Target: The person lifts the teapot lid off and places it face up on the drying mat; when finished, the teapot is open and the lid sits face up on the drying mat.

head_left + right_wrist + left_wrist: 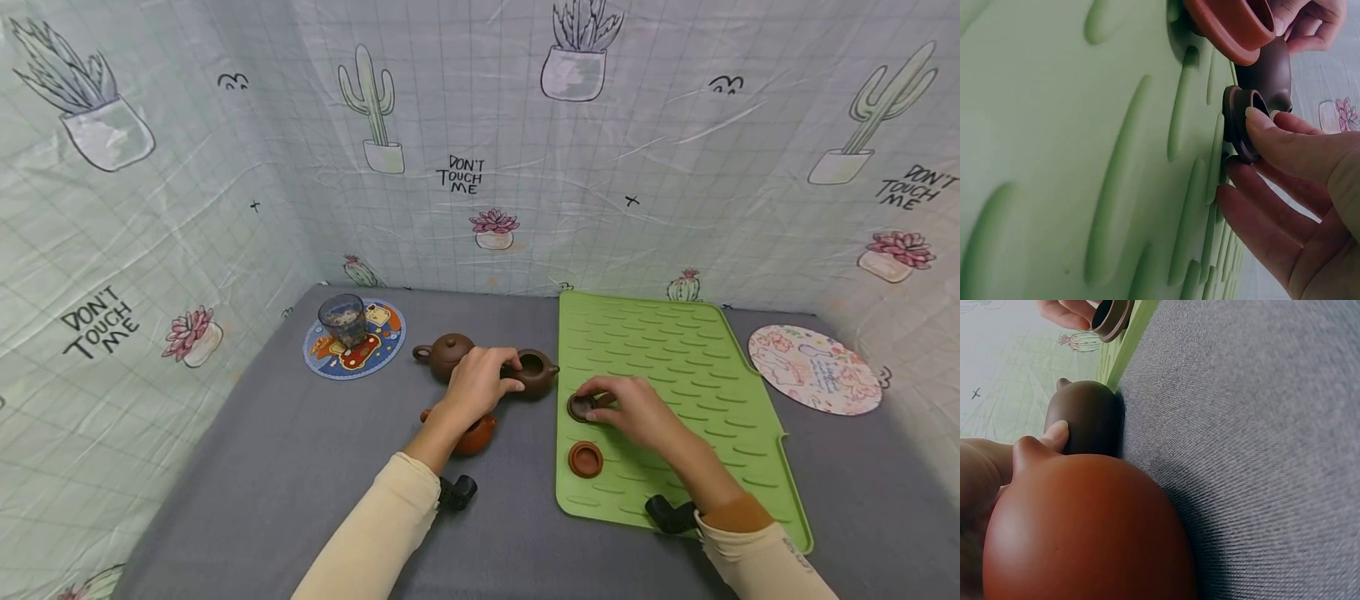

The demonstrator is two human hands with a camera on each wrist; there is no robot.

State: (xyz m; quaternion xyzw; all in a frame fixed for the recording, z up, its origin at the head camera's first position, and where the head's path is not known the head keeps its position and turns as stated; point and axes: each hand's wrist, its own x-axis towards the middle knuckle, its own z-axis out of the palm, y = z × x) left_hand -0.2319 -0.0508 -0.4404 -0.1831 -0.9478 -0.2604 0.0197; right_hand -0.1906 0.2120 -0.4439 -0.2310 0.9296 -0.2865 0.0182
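Grey cloth tabletop (pixel 262 467), cactus-print walls (pixel 187 208)

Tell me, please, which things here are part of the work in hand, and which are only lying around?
In hand:
left hand holding the open dark teapot
right hand pinching the dark lid
green mat under that lid

Lying about:
orange lid on the mat
orange teapot
lidded brown teapot
glass on a round coaster
flowered coaster
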